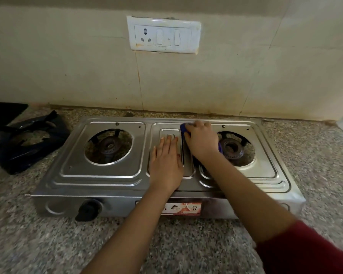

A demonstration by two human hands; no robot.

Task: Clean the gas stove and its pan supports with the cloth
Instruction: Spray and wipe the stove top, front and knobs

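My left grip (166, 163) lies flat, fingers straight, on stove (99, 175) centre. Right grip (201, 141) curls round cloth (183, 130), stove's 12 o'clock. Pan supports (24, 143) on bench (186, 244), 9 o'clock.

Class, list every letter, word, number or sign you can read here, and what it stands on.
"A": red-and-white sticker on the steel gas stove front; the left forearm hides its start.
"Ω": same sticker, right end.
Dark emblem between them, fine print beneath: too blurred to read.
The white wall switch plate: no text.
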